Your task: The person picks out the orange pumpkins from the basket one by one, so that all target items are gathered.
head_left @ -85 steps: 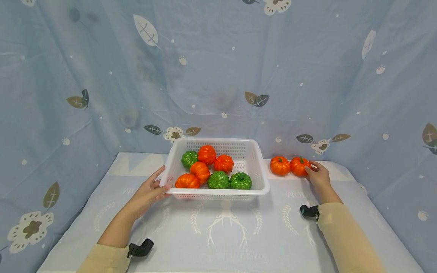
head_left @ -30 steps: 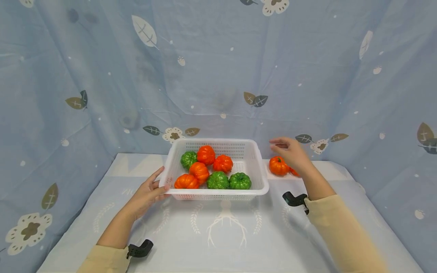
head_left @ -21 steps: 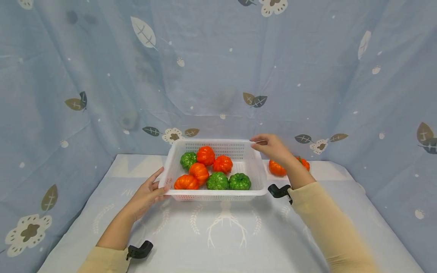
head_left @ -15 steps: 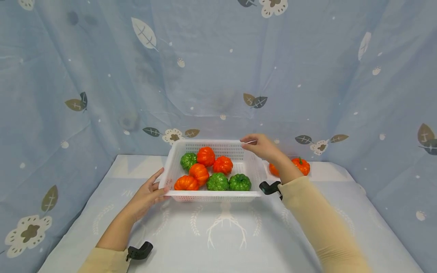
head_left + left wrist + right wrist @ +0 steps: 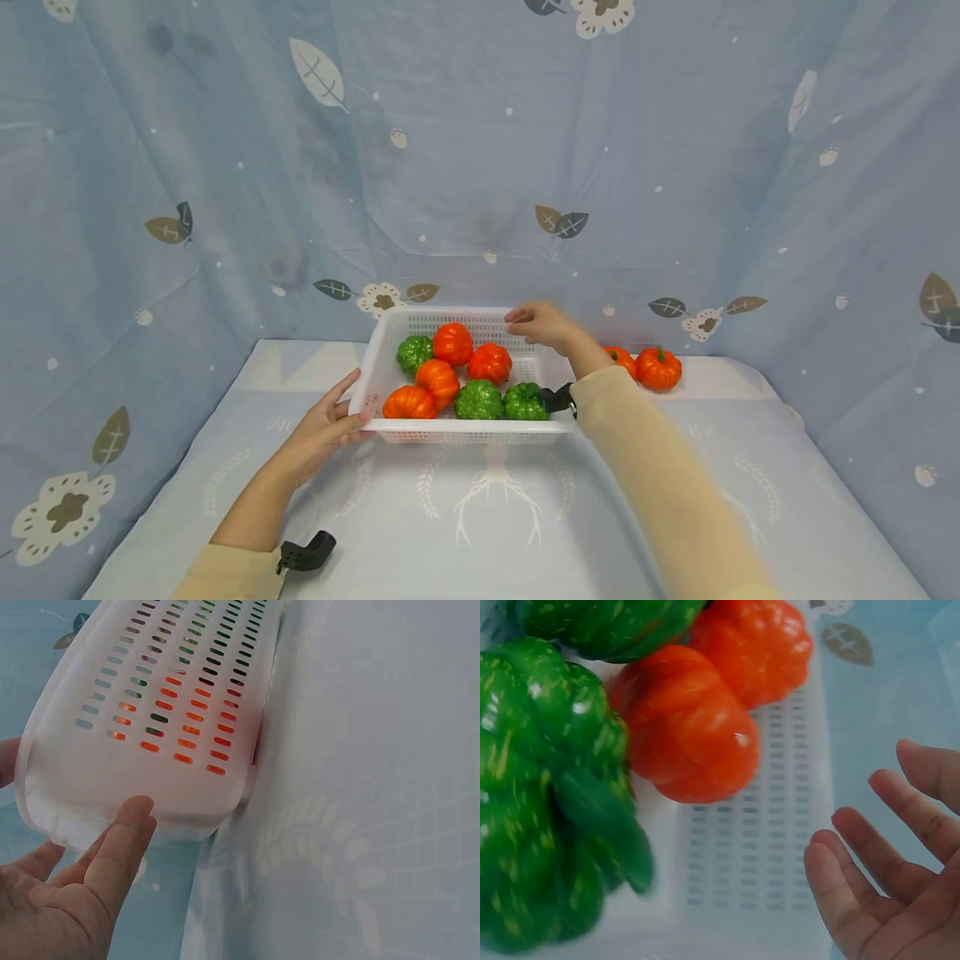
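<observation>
A white plastic basket (image 5: 472,426) stands on the table, holding several small pumpkins, such as an orange pumpkin (image 5: 438,381) and a green pumpkin (image 5: 478,400). My left hand (image 5: 318,433) holds the basket's left end, thumb at the rim; in the left wrist view its fingers (image 5: 120,847) lie against the perforated outer wall. Over the back right part of the basket hovers my right hand (image 5: 546,323), with nothing in it. The right wrist view has its fingers (image 5: 829,881) spread loosely, apart from the red-orange pumpkin (image 5: 694,735) inside.
Two more orange pumpkins sit on the table right of the basket: one (image 5: 659,369) in full view, the other (image 5: 621,358) partly behind my right forearm. A blue patterned curtain (image 5: 480,167) hangs behind and at the sides. A pale cloth (image 5: 420,533) covers the table.
My right hand has left the far right orange pumpkin, risen and swung left over the basket. My left hand stays at the basket's left end. The pumpkins have kept their places.
</observation>
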Action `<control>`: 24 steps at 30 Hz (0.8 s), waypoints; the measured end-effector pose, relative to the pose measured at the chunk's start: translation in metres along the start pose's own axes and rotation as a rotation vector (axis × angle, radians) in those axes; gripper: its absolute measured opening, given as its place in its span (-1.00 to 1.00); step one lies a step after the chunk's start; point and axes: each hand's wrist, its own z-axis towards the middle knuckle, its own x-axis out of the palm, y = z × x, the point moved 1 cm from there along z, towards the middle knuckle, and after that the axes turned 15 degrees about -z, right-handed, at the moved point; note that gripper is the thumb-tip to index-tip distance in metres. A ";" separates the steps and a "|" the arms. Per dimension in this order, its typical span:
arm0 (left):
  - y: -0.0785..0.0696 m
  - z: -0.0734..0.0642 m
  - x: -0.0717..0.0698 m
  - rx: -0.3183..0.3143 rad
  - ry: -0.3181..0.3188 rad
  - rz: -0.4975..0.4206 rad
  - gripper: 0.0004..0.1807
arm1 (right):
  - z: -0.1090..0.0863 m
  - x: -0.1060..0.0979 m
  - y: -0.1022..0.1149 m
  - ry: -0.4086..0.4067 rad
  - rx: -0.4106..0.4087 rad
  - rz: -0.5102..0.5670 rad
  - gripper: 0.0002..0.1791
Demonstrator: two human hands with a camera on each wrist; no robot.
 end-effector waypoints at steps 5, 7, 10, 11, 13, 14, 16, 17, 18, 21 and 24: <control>-0.001 0.000 0.001 -0.009 0.007 -0.005 -0.02 | 0.005 0.012 -0.006 0.035 0.049 0.013 -0.54; -0.001 0.000 0.001 -0.007 0.008 -0.002 -0.02 | 0.007 0.017 -0.008 0.045 0.074 0.020 -0.53; -0.002 0.001 0.001 -0.003 0.005 0.002 -0.03 | 0.010 0.023 -0.010 0.066 0.106 0.019 -0.52; -0.002 0.001 0.001 -0.003 0.005 0.002 -0.03 | 0.012 0.025 -0.011 0.070 0.115 0.016 -0.52; -0.003 0.001 0.000 -0.006 0.003 0.000 -0.02 | 0.013 0.028 -0.012 0.076 0.135 0.023 -0.51; -0.002 0.001 0.000 -0.007 0.001 -0.002 -0.02 | 0.015 0.029 -0.012 0.076 0.143 0.021 -0.51; -0.002 0.001 0.000 -0.011 -0.004 0.000 -0.01 | 0.016 0.032 -0.011 0.079 0.163 0.023 -0.50; -0.002 0.001 -0.001 -0.013 -0.007 0.001 -0.01 | 0.017 0.033 -0.012 0.083 0.169 0.022 -0.49; -0.001 0.001 -0.001 -0.014 -0.011 0.002 -0.01 | 0.018 0.033 -0.011 0.089 0.175 0.021 -0.48; -0.001 0.001 -0.001 -0.014 -0.012 0.003 -0.01 | 0.021 0.036 -0.013 0.108 0.208 0.035 -0.47; -0.002 0.001 -0.002 -0.011 -0.005 -0.001 -0.02 | 0.024 0.037 -0.014 0.127 0.248 0.080 -0.48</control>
